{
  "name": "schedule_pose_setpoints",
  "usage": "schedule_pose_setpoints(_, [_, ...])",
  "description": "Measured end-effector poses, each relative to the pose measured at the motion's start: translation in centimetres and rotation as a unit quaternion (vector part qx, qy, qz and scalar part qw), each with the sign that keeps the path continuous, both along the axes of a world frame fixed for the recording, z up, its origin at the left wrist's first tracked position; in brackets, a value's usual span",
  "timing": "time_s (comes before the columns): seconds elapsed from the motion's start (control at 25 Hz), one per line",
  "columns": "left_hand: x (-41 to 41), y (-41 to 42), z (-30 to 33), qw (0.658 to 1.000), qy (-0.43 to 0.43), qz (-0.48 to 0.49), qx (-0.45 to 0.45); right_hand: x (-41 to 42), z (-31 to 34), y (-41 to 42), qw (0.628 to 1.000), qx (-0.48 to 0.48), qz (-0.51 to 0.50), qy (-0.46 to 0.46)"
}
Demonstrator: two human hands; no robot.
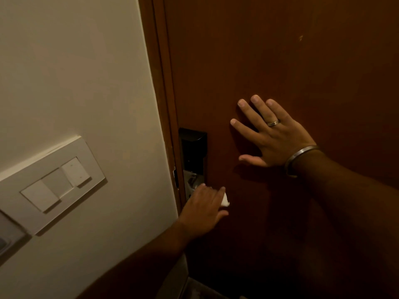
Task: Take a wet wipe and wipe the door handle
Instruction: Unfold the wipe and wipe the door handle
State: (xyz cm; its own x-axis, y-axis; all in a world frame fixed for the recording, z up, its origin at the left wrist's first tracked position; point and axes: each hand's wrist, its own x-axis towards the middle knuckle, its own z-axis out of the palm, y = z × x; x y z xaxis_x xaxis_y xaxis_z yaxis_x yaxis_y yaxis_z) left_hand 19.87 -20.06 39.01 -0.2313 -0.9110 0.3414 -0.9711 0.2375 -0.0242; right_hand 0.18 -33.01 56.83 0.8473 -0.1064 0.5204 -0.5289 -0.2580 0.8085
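My left hand [204,209] is wrapped over the door handle at the lower end of the black lock plate [193,147], and the handle itself is hidden under it. A white wet wipe [225,201] pokes out between its fingers, pressed against the handle area. My right hand [273,134] lies flat on the brown wooden door [280,50], fingers spread, to the right of and above the lock plate. It wears a ring and a metal bangle on the wrist.
A cream wall [75,72] runs along the left of the door frame [166,83]. A white switch panel [54,184] with several rocker switches sits on it at lower left. The scene is dim.
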Motion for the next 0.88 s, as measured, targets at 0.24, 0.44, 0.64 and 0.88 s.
schedule_pose_setpoints(0.24, [7.3, 0.6, 2.7, 0.993, -0.068, -0.059, -0.071, 0.0, -0.1, 0.0, 1.000, -0.003, -0.003, 0.004])
schedule_pose_setpoints(0.44, [-1.6, -1.7, 2.0, 0.997, -0.029, 0.048, 0.055, 0.0, 0.0, 0.1, 1.000, -0.007, -0.005, 0.005])
schedule_pose_setpoints(0.64, [0.2, -0.5, 1.0, 1.000, -0.015, -0.007, 0.021, 0.1, 0.0, 0.0, 1.000, -0.009, 0.000, 0.004])
schedule_pose_setpoints(0.88, [8.9, -0.5, 3.0, 0.998, -0.052, 0.016, -0.007, 0.1, -0.4, -0.3, 1.000, -0.012, 0.002, -0.003])
